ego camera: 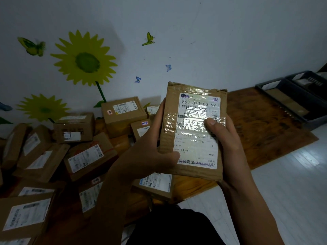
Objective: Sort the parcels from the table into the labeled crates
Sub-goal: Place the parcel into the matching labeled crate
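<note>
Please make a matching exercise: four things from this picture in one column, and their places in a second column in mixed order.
1. held parcel
2. crates
3. big sunflower sticker
4. parcel pile

a. on the wall, upper left
b. far right, by the wall
c. on the table, left
d. gripped by the left hand and right hand

Pairs: 1-d, 2-b, 3-a, 4-c

A dim room had a pale wall (194, 41) decorated with sunflower stickers (85, 59) and small butterfly stickers (149, 39), above a light plank floor (292, 183).
</note>
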